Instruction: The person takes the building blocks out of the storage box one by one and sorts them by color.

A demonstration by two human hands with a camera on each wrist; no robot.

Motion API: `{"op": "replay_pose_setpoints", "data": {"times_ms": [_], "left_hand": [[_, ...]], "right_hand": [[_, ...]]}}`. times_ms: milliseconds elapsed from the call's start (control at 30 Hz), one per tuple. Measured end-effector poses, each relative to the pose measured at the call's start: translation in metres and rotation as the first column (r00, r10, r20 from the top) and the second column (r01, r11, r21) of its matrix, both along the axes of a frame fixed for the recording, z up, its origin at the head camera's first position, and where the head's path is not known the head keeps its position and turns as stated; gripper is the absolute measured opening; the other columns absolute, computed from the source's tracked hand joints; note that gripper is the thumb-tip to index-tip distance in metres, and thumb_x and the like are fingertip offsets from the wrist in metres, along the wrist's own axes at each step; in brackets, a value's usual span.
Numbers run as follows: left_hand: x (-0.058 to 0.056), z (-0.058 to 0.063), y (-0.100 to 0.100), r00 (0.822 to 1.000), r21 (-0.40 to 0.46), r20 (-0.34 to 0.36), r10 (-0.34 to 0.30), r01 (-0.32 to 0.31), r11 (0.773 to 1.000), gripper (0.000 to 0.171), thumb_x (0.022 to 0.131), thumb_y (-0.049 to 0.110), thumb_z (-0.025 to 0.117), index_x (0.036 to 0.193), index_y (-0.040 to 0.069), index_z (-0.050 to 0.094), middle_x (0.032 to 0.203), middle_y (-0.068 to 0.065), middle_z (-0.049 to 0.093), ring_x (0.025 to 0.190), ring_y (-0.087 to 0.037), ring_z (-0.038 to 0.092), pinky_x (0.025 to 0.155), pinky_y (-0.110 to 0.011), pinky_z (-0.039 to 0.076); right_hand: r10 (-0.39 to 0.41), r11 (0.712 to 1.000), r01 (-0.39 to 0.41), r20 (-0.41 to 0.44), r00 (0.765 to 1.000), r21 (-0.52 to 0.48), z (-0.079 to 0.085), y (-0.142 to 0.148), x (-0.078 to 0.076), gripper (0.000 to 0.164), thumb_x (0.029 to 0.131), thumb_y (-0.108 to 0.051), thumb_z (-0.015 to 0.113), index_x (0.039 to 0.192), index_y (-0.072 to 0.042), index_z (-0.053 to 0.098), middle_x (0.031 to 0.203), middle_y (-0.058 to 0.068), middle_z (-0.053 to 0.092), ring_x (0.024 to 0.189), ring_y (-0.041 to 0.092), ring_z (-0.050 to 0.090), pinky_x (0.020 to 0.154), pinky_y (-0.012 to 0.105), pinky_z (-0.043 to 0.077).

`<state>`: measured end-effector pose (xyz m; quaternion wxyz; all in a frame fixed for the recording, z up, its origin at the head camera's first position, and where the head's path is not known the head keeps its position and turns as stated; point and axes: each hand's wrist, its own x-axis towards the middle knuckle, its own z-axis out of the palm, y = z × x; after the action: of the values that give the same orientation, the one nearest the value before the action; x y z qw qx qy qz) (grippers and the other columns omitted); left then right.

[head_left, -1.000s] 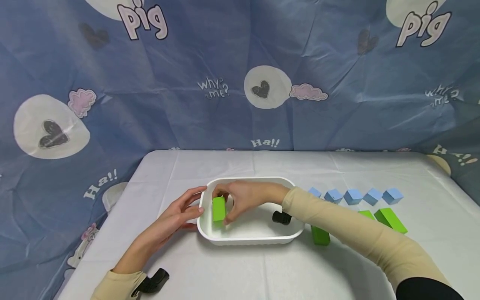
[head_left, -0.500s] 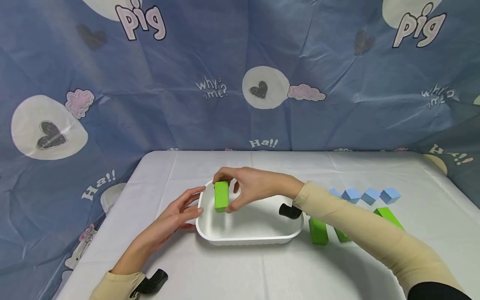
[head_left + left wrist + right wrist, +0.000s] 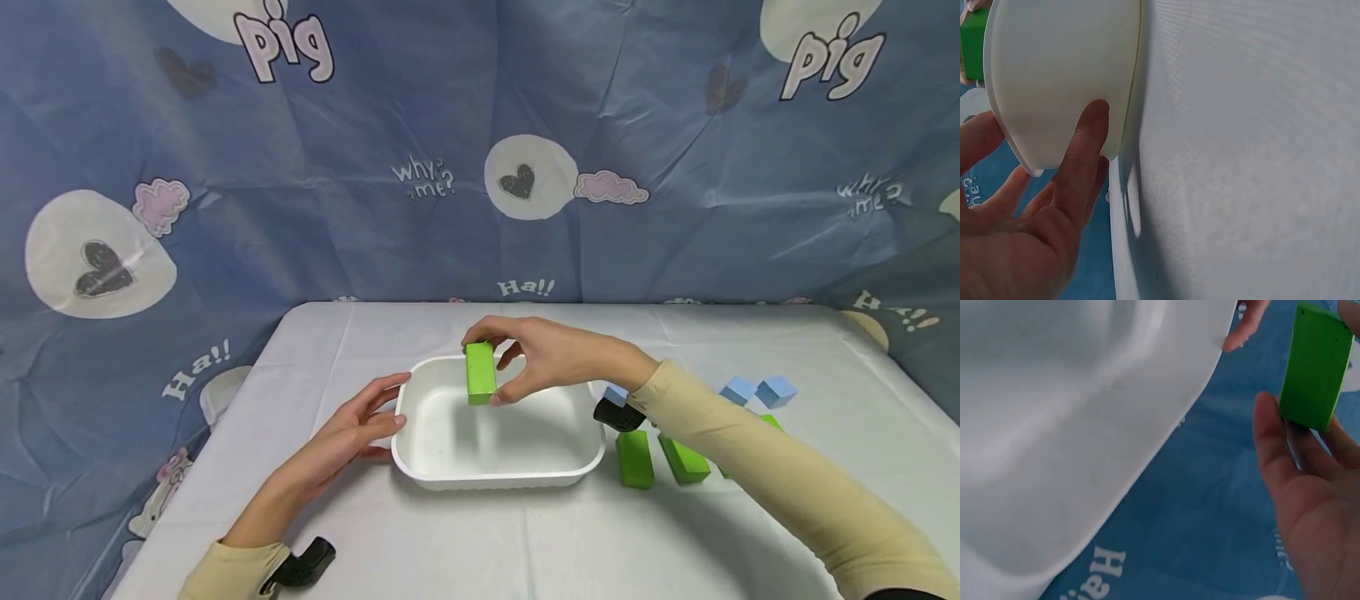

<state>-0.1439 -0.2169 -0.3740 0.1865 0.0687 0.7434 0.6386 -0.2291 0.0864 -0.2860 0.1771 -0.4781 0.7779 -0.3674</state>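
My right hand [image 3: 551, 358] pinches a green rectangular block [image 3: 481, 373] between thumb and fingertips, above the white plastic tub [image 3: 495, 481]. In the right wrist view the block [image 3: 1316, 367] stands upright in the fingers, over to the side of the tub's rim [image 3: 1147, 459]. My left hand [image 3: 348, 429] rests against the tub's left end, its fingers extended. The left wrist view shows one fingertip of this hand [image 3: 1035, 231] on the tub's outer wall [image 3: 1066, 75] and others at its rim. The inside of the tub is bare where it shows.
Several green blocks [image 3: 635, 460] lie on the white-covered table [image 3: 450, 546] right of the tub. Behind them are small blue cubes [image 3: 776, 391], partly hidden by the right sleeve [image 3: 750, 442]. A blue patterned cloth [image 3: 337, 225] hangs behind the table.
My right hand has lifted the green block from the tub's left end, up and then to the right over the tub. The left hand has stayed at the tub.
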Motion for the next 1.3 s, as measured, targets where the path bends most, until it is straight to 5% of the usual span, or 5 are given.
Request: {"op": "replay_pose_setpoints", "data": {"times_ms": [667,1300], "left_hand": [[0.001,-0.001,-0.001,1.0,0.029,-0.002,-0.018,0.018,0.999,0.059,0.099,0.019,0.06,0.151,0.029,0.034,0.153,-0.003,0.034,0.126,-0.033,0.051,0.084,-0.045,0.051],[0.001,-0.001,-0.001,1.0,0.02,-0.015,-0.022,0.022,1.0,0.059,0.099,0.022,0.061,0.151,0.028,0.033,0.154,-0.004,0.034,0.125,-0.034,0.051,0.085,-0.045,0.051]], "right_hand": [[-0.107,0.992,0.109,0.038,0.994,-0.063,0.001,0.053,0.008,0.064,0.076,-0.006,0.08,0.133,-0.012,0.051,0.119,0.002,0.056,0.115,0.017,0.052,0.095,0.032,0.047],[-0.21,0.97,0.231,0.21,0.955,-0.078,-0.013,0.118,0.018,0.064,0.078,0.007,0.076,0.134,-0.009,0.048,0.13,0.009,0.052,0.129,0.025,0.046,0.103,0.033,0.041]]}}
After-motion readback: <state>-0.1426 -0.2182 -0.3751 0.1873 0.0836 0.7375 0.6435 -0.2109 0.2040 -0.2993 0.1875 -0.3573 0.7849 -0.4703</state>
